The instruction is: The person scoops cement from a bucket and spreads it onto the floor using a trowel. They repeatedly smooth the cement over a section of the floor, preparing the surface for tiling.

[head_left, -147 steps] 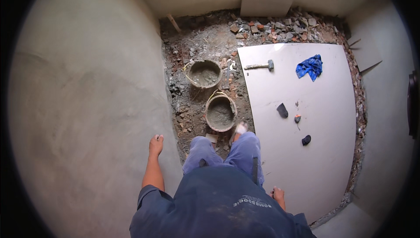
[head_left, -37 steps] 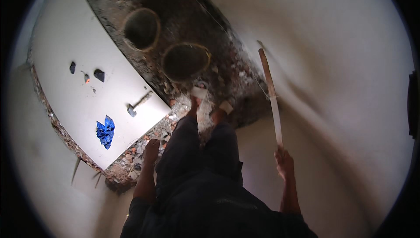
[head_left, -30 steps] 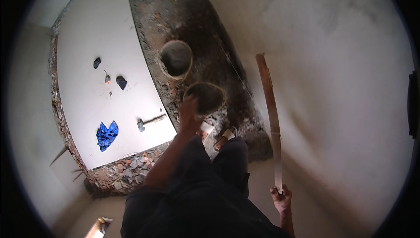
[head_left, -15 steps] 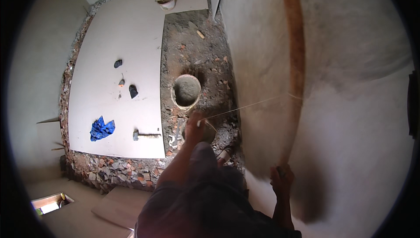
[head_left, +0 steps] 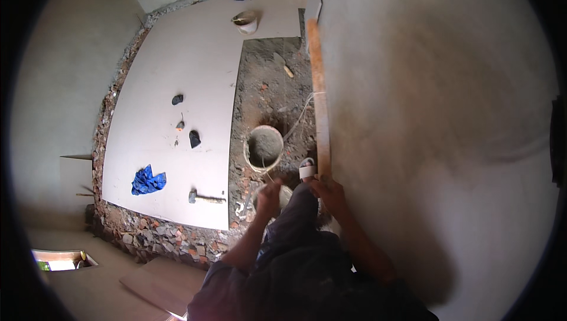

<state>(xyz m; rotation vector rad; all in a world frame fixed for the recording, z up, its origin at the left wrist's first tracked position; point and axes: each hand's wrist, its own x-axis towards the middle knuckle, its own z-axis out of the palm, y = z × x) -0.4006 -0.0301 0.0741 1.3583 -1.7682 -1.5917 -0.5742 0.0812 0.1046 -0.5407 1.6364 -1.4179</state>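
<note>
My right hand (head_left: 328, 192) grips the lower end of a long wooden batten (head_left: 319, 102) that lies flat against the grey plastered wall (head_left: 425, 114) on my right. My left hand (head_left: 269, 194) is closed in front of my knees, pinching a thin pale string (head_left: 297, 119) that runs up to the batten. Just beyond my left hand stands a round bucket (head_left: 264, 147) with grey mortar, on a strip of rubble and dirt (head_left: 269, 79). A second bucket is mostly hidden under my left hand.
A large pale floor slab (head_left: 177, 73) carries a hammer (head_left: 204, 197), a blue cloth (head_left: 147, 180), a few dark stones (head_left: 194, 139) and a white bucket (head_left: 246, 21) at the far end. Broken brick rubble (head_left: 147, 235) edges it. A wooden board (head_left: 165, 279) lies near left.
My view has swung round, so the slab now lies to the left and ahead. The batten has moved from mid-wall to upright along the wall edge. My right hand has risen next to my left.
</note>
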